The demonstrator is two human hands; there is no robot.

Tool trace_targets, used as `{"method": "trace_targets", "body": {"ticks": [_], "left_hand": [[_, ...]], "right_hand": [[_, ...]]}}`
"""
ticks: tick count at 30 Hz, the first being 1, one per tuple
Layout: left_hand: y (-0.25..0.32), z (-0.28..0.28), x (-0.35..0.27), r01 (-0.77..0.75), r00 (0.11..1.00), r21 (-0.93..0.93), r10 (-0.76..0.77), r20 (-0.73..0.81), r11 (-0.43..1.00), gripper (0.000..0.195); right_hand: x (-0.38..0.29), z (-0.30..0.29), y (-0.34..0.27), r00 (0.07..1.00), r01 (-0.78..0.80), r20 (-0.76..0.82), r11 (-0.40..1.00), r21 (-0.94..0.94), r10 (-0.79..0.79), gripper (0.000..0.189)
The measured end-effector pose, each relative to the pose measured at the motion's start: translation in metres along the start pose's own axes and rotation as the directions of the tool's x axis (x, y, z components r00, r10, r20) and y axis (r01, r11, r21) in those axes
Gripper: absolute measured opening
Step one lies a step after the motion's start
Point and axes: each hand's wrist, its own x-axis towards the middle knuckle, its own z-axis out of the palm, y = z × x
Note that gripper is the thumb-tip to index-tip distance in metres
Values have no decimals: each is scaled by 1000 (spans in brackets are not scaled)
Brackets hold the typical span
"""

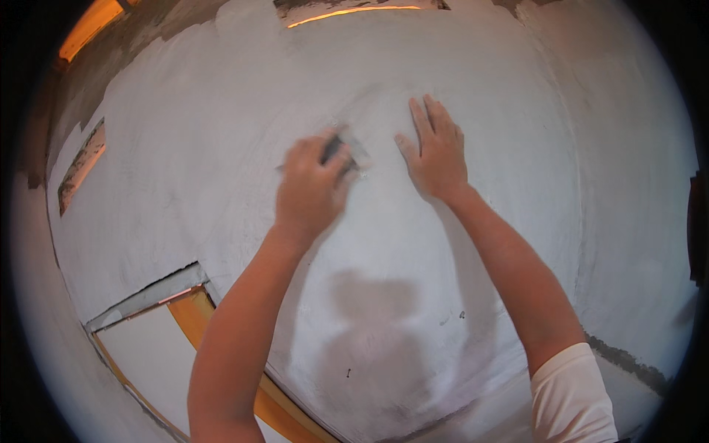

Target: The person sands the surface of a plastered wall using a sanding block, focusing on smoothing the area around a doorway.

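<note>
A pale plastered wall fills most of the head view. My left hand, slightly blurred, grips a dark-handled flat tool against the wall; its exact kind is hard to tell, as my fingers cover part of it. Faint dark streaks show on the plaster above it. To the right, my right hand lies on the wall with its fingers apart and nothing in it. Shadows of my head and arms fall on the wall below the hands.
At lower left is a doorway with a yellow-orange frame. Narrow openings cut the wall at the left and top. Bare rough plaster borders the upper left. A small nail-like thing shows low on the wall.
</note>
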Motion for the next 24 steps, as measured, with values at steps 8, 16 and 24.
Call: {"method": "trace_targets", "body": {"ticks": [8, 16, 24], "left_hand": [[-51, -14, 61, 126, 991, 270, -136, 18, 955, 32], [-72, -28, 83, 313, 949, 216, -312, -41, 925, 27], [-17, 22, 42, -177, 984, 50, 177, 7, 983, 27]], "right_hand": [[-12, 5, -3, 1000, -30, 6, 999, 27, 30, 64], [-12, 9, -5, 1000, -18, 5, 1000, 25, 18, 63], [-7, 1, 6, 1000, -11, 4, 999, 32, 11, 60]]}}
